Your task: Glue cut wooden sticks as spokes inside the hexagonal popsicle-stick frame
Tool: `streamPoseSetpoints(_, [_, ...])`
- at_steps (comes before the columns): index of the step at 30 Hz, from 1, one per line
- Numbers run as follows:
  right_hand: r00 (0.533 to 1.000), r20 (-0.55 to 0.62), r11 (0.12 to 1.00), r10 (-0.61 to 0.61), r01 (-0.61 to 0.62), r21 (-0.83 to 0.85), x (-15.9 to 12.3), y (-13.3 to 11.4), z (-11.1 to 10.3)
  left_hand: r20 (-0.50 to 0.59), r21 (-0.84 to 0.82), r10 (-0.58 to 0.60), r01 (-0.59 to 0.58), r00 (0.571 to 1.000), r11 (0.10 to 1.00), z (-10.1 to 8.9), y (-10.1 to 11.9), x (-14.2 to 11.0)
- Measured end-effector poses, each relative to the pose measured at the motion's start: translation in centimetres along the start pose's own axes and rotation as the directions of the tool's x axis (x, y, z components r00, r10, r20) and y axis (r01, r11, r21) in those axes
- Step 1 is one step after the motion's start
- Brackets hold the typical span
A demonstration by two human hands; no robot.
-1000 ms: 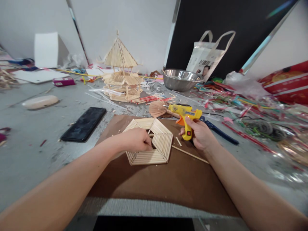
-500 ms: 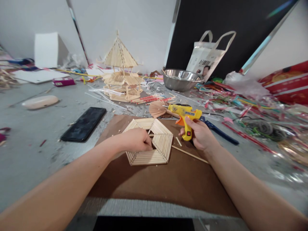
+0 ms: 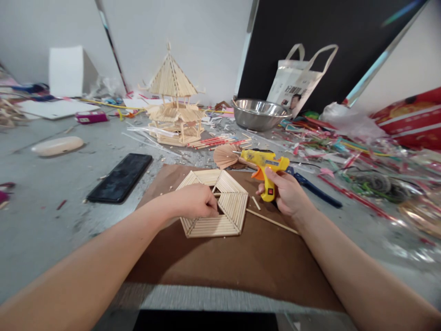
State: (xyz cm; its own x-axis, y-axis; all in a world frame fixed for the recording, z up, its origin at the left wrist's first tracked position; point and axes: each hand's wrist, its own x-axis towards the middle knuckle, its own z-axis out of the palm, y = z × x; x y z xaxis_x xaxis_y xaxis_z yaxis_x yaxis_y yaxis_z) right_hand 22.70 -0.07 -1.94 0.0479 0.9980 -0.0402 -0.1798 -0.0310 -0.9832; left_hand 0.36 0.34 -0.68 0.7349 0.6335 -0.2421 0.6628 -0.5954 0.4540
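A flat hexagon of glued wooden sticks (image 3: pixel 225 202) lies on a brown paper sheet (image 3: pixel 241 257). My left hand (image 3: pixel 195 201) rests on the hexagon's left side, fingers curled and pinched at its open centre; what they pinch is hidden. My right hand (image 3: pixel 287 193) is wrapped round the grip of a yellow glue gun (image 3: pixel 264 165), held upright just right of the hexagon with its nozzle pointing left. A long thin stick (image 3: pixel 272 221) lies on the paper by my right wrist.
A stick pagoda model (image 3: pixel 174 101) stands behind. A black phone (image 3: pixel 120 177) lies to the left, a steel bowl (image 3: pixel 258 112) and white tote bag (image 3: pixel 298 78) at the back, red-tipped sticks (image 3: pixel 217 141) and coloured scraps (image 3: pixel 344 147) to the right.
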Motion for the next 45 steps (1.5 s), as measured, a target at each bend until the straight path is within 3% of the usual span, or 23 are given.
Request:
streamPoseSetpoints(22, [1.000, -0.026, 1.000, -0.004, 0.004, 0.005, -0.03, -0.04, 0.06, 0.005, -0.026, 0.036, -0.035, 0.999, 0.999, -0.01, -0.25, -0.06])
streamPoseSetpoints(45, [1.000, -0.007, 1.000, -0.001, 0.001, 0.005, 0.08, 0.18, -0.10, 0.029, -0.073, -0.016, 0.019, 0.999, 0.997, -0.06, -0.09, 0.07])
